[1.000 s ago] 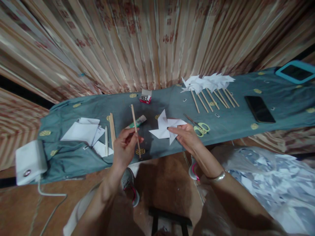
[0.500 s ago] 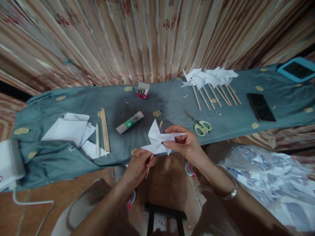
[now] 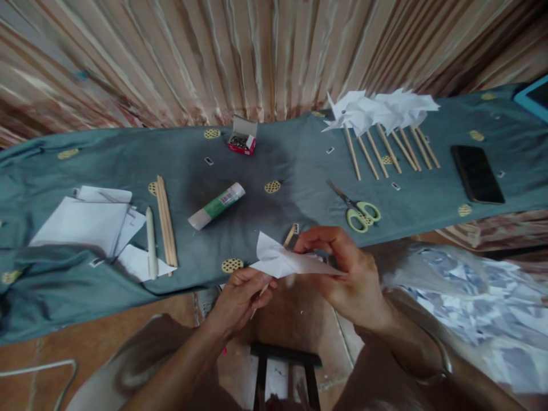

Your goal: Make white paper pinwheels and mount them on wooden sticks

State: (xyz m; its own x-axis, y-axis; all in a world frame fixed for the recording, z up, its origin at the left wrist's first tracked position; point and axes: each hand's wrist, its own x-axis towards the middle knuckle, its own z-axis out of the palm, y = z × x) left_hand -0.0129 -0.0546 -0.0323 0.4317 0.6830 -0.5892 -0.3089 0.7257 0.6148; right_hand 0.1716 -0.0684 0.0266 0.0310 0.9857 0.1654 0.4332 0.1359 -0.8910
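Observation:
A white paper pinwheel is held flat between both hands over the front edge of the teal cloth-covered table. My left hand is closed under it, gripping a wooden stick whose tip shows above the paper. My right hand pinches the pinwheel's right side from above, fingers curled. A glue stick and green scissors lie just beyond the hands.
Several finished pinwheels on sticks lie at the back right beside a black phone. A small red box of pins sits at the back. Paper sheets, a white rod and spare sticks lie left. A stool stands below.
Both hands came together and toward me: the left brought the stick under the pinwheel, and the right tilted the pinwheel flat. The view has tipped down and closer.

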